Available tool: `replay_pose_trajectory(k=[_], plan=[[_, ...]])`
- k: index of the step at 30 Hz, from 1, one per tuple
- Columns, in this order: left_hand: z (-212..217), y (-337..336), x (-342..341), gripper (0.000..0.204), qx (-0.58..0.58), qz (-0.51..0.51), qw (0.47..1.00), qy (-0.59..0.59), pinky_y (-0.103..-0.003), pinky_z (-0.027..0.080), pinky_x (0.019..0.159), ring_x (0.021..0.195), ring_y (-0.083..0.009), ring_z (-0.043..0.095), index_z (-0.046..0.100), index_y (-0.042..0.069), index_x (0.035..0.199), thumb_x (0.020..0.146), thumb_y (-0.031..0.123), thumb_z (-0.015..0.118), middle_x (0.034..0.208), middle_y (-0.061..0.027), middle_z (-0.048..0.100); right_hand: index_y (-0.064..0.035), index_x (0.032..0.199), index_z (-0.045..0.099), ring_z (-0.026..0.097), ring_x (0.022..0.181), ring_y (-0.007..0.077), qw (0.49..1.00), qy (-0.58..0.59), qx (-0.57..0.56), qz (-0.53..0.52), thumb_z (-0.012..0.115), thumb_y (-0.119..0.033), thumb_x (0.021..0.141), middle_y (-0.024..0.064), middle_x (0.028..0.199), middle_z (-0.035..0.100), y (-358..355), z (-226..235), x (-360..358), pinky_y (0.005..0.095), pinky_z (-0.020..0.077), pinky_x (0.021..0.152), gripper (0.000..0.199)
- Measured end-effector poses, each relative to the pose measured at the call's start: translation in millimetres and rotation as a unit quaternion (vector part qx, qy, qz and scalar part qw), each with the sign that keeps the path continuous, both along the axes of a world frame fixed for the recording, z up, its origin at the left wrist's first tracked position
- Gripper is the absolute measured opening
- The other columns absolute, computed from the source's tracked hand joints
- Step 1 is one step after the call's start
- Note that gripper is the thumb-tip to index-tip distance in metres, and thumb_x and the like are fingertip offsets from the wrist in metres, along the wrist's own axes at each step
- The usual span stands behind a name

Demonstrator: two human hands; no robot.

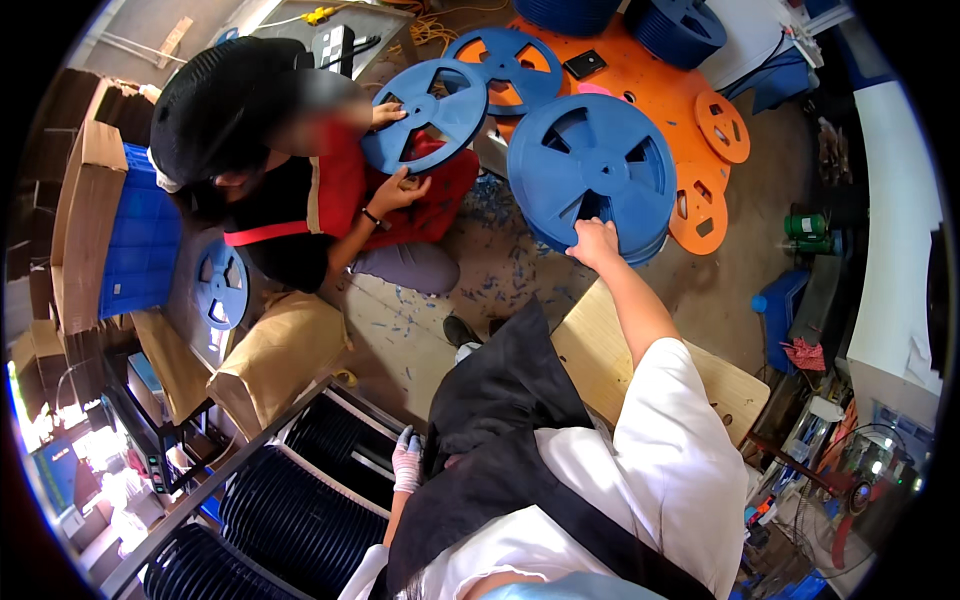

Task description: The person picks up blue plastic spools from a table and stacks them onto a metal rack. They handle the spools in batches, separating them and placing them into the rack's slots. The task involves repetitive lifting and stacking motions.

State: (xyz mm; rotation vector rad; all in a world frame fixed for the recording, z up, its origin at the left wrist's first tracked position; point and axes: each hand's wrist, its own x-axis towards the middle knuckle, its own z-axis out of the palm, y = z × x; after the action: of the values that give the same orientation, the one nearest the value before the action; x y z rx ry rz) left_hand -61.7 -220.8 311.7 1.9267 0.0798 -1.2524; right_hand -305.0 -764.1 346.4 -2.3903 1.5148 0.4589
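Note:
My right hand point(596, 243) reaches out to a stack of round blue plastic reels. Its fingers are hooked into a cutout at the near rim of the top blue reel point(640, 205), which lies flat with its spokes and centre hole facing up. Low on the left, my left hand point(407, 465) wears a pale glove with greyish fingertips. Its fingers are stretched out and hold nothing that I can see. Beside it stands a metal-framed rack point(285, 430) packed with black reels point(290, 520) on edge.
Across from me a co-worker in red and black holds another blue reel point(465, 110) in both hands. An orange table point(640, 90) carries more reels and a small black device point(585, 65). A wooden board point(700, 375) lies beneath my right arm. Blue scraps litter the floor point(390, 340).

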Motion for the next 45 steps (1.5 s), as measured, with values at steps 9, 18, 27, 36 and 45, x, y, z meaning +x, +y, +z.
replay_pose_trajectory(k=[9, 18, 27, 36, 45], plan=[[-52, 27, -5, 0.035, -0.003, -0.054, 0.998, -0.019, -0.026, 0.042, 0.092, 0.102, -0.0166, 0.057, 0.054, -0.001, 0.125, 0.094, 0.012, 0.051, 0.114, -0.0116, 0.063, -0.0015, 0.099, 0.059, 0.055, 0.102, 0.0338, 0.995, -0.095, -0.012, -0.011, 0.069, -0.024, 0.071, 0.0163, 0.101, 0.061, -4, 58, -48, 0.0435, 0.0454, 0.087, 0.038], [-24, -10, -6, 0.034, -0.008, -0.117, 0.990, -0.082, -0.029, 0.040, 0.095, 0.107, -0.0204, 0.056, 0.056, 0.001, 0.124, 0.092, 0.013, 0.053, 0.116, -0.0135, 0.062, -0.0005, 0.093, 0.060, 0.061, 0.090, 0.0382, 0.974, -0.174, -0.118, -0.084, 0.061, -0.020, 0.070, 0.0211, 0.091, 0.064, -13, 133, -93, 0.0442, 0.0478, 0.079, 0.030], [-27, -8, -11, 0.032, 0.038, -0.186, 0.969, -0.156, -0.030, 0.045, 0.089, 0.099, -0.0243, 0.062, 0.060, 0.002, 0.118, 0.090, 0.018, 0.054, 0.104, -0.0151, 0.067, 0.0036, 0.094, 0.063, 0.064, 0.077, 0.0184, 0.684, -0.615, 0.220, -0.324, 0.064, -0.019, 0.072, 0.0106, 0.085, 0.067, 129, 290, -75, 0.0309, 0.0528, 0.070, 0.032], [-61, -13, -5, 0.039, -0.080, -0.055, 0.991, -0.092, -0.028, 0.040, 0.098, 0.112, -0.0213, 0.056, 0.053, -0.001, 0.127, 0.092, 0.017, 0.053, 0.122, -0.0142, 0.060, 0.0039, 0.106, 0.059, 0.056, 0.110, 0.0310, 0.553, -0.582, 0.554, -0.220, 0.069, -0.021, 0.067, 0.0133, 0.094, 0.061, 236, 240, 23, 0.0425, 0.0417, 0.097, 0.047], [-170, 67, -34, 0.037, 0.023, 0.080, 0.993, -0.079, -0.030, 0.043, 0.096, 0.111, -0.0221, 0.059, 0.056, 0.005, 0.126, 0.092, 0.019, 0.055, 0.118, -0.0133, 0.063, 0.0007, 0.115, 0.050, 0.062, 0.090, 0.0238, 0.604, -0.368, 0.658, -0.258, 0.070, -0.014, 0.077, 0.0130, 0.096, 0.063, 326, 63, 173, 0.0369, 0.0461, 0.091, 0.045]])
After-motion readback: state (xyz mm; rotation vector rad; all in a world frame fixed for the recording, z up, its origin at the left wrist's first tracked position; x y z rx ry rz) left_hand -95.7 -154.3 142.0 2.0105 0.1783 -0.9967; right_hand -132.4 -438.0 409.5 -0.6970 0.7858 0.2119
